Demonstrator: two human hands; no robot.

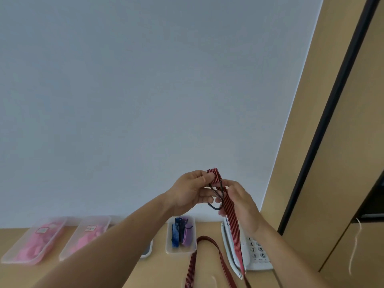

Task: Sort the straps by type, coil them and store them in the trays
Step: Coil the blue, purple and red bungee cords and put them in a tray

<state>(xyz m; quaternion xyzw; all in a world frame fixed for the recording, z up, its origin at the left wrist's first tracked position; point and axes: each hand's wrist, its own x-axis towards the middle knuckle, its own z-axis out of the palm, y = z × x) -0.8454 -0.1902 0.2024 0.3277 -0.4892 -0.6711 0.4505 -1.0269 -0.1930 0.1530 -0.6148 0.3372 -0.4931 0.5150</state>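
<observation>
Where strap (233, 231) drops, btm cropped.

Back wall (145, 80) was plain, pale grey-blue and matt; it filled most of the view. Light was soft and even; source not visible. The wall met a light-wood desk (162, 271) along the bottom of the frame. Right of the wall stood a tall panel (301, 142) of the same tan wood, slanted in the wide-angle view. A black strip (332, 113) ran up its length, with a further tan cabinet face (369, 121) beyond. A dark recess (374, 204) opened in that face at the right edge. A pale thread (356, 246) hung down the cabinet front below it. A white push-button telephone (255, 252) sat on the desk beside the panel.
</observation>
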